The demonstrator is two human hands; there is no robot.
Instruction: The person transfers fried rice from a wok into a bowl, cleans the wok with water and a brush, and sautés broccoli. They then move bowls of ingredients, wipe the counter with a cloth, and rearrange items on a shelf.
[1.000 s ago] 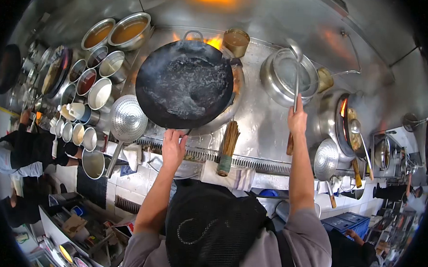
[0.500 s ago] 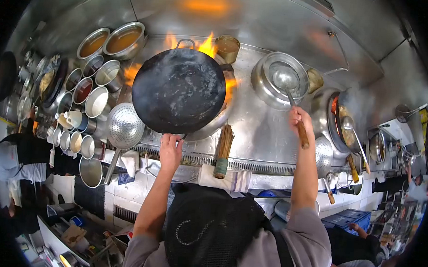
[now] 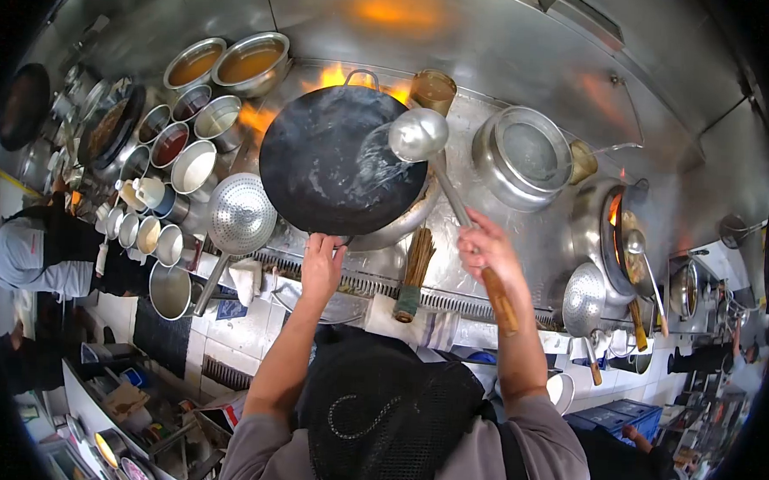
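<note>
A large black wok (image 3: 319, 164) sits over the burner, with flames rising behind its far rim. My left hand (image 3: 321, 267) is closed at the wok's near edge, on what looks like its handle. My right hand (image 3: 491, 249) grips the long shaft of a ladle (image 3: 419, 136). Its metal bowl is tilted over the wok's right side, and clear liquid streams from it into the wok. Right of the wok stands a steel pot of liquid (image 3: 530, 154). A bundled bamboo brush (image 3: 416, 271) lies between my arms on a folded cloth (image 3: 381, 317).
A perforated skimmer (image 3: 241, 212) rests left of the wok, beside several metal containers of sauces (image 3: 194, 165). Steel bowls of brown liquid (image 3: 251, 63) stand behind. To the right, another wok (image 3: 629, 242) sits over fire. A person (image 3: 41, 251) works at far left.
My right hand has brought the ladle left from the steel pot to above the wok, and liquid now pours out. My left hand stays at the wok's edge. The view has shifted slightly.
</note>
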